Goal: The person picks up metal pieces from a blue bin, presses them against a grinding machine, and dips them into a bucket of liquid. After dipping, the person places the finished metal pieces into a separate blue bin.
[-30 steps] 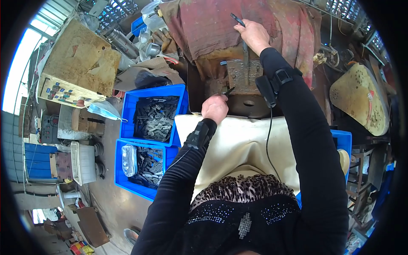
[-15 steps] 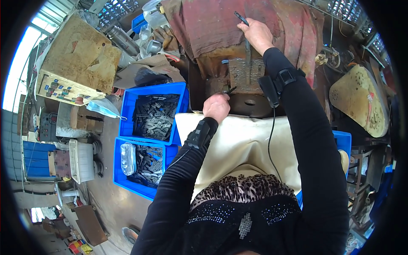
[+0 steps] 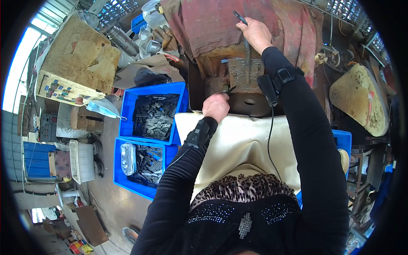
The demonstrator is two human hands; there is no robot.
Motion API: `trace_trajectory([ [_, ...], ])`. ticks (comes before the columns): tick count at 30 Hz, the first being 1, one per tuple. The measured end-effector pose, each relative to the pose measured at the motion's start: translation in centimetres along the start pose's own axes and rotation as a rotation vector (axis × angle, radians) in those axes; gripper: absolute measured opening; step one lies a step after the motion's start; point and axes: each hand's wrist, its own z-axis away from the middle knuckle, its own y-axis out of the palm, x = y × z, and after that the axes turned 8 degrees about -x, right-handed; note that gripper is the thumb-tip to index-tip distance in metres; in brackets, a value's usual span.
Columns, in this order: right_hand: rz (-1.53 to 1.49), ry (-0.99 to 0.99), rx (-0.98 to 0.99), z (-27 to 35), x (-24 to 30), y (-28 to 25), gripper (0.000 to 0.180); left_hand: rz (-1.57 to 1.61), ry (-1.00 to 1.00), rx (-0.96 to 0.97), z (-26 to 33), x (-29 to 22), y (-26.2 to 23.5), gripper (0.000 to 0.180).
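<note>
My left hand (image 3: 216, 106) is closed on a small dark metal piece (image 3: 231, 90), whose tip sticks out past the fingers. It is held low over the front of a rusty machine, beside a dark round disc (image 3: 247, 103) with a hole in it. Farther off, my right hand (image 3: 255, 35) is wrapped round a dark slim bar (image 3: 239, 17), and one end shows beyond the thumb. Below that hand runs an upright metal rod (image 3: 247, 55), in front of a rusty block (image 3: 238, 74); whether rod and bar are joined is hidden.
Two blue bins (image 3: 182, 106) of dark metal parts stand at left; a clear plastic box (image 3: 128, 159) lies in the nearer one. A stained reddish cloth (image 3: 229, 29) drapes the machine. Pale cloth (image 3: 238, 140) covers my lap. A control box with knobs (image 3: 63, 91) stands far left.
My right hand and forearm have shifted very slightly to the left. Both hands keep their grip, and the left hand is practically still.
</note>
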Motion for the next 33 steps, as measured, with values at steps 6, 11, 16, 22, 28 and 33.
trace_trajectory([
  [6, 0.015, 0.002, 0.003, 0.0, 0.2, -0.1, 0.034, -0.011, 0.000, -0.002, -0.1, -0.3, -0.4, 0.022],
  [11, -0.044, -0.052, -0.014, 1.1, -0.3, -1.6, 0.036, 0.029, 0.009, -0.056, 0.1, -0.4, -0.4, 0.021],
  [16, -0.498, -0.016, 0.085, 8.3, -0.2, -5.8, 0.034, 0.478, -0.068, -0.298, 0.2, 0.4, -0.9, 0.025],
  [22, -0.521, 0.011, 0.318, 19.0, -0.1, -11.0, 0.024, 0.536, 0.042, -0.273, -1.9, 2.0, -1.2, 0.029],
  [28, -0.432, -0.414, 0.328, 25.4, -2.6, -11.5, 0.019, 0.151, 0.356, -0.295, -4.6, 3.1, 1.5, 0.025],
  [33, -0.369, -0.397, 0.474, 28.0, -3.0, -12.6, 0.018, -0.041, 0.349, 0.032, -4.7, 3.2, 2.3, 0.014],
])
